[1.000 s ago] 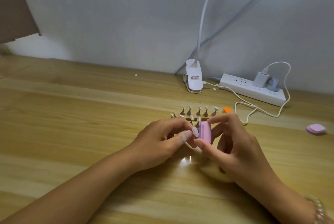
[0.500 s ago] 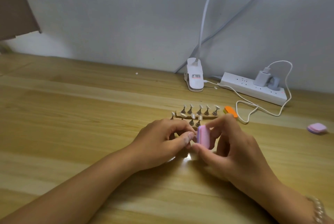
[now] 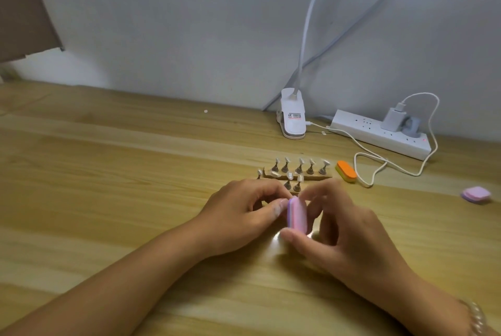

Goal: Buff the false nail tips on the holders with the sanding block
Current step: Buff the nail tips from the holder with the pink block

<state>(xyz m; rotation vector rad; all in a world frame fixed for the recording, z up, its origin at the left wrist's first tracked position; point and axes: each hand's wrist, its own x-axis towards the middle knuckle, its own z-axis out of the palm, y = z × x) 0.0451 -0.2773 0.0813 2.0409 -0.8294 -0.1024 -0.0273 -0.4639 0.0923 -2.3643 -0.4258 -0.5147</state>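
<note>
Head view looked down on a pale wooden table (image 3: 108,173) with long grain running side to side, pushed against a plain grey-white wall (image 3: 189,24). Near the middle, the right hand (image 3: 349,235) pinched a pink sanding block (image 3: 297,216) between thumb below and fingertips above, holding it on edge just over the tabletop. The left hand (image 3: 238,216) sat close beside it, fingers curled and the thumb tip drawn up against the block's left face; whether it gripped anything could not be told, since the spot was hidden. Just behind both hands stood the false nail tips (image 3: 298,169) on small metal holders (image 3: 310,170), lined up on a wooden strip (image 3: 311,178), with two more holders nearer the knuckles. An orange sanding block (image 3: 346,171) lay at the strip's right end, and a lilac-pink pad (image 3: 476,194) rested well apart towards the right edge. Along the wall sat a white clip lamp base (image 3: 292,118), its neck (image 3: 309,24) rising out of view, and a white power strip (image 3: 379,136) carrying a charger (image 3: 393,118) whose white cable (image 3: 379,165) looped over the table. A brown panel (image 3: 21,10) hung at the upper left corner. A beaded bracelet (image 3: 475,319) circled the right wrist.
</note>
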